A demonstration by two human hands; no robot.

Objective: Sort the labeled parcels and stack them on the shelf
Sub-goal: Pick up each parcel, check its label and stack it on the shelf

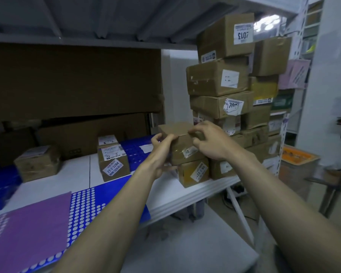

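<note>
With our left hand [161, 146] and right hand [209, 142] both gripping the small brown taped cardboard parcel [182, 148], we risk nudging the leaning tall stack of brown cartons [219, 79] beside it into toppling.

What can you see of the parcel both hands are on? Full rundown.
The held parcel is a small brown cardboard box, taped, with a white label on its front face; the print is too blurred to read. It sits level on top of a yellowish labeled parcel at the shelf's front edge, left of the tall stack. The left hand grips its left end; the right hand curls over its top right edge.
</note>
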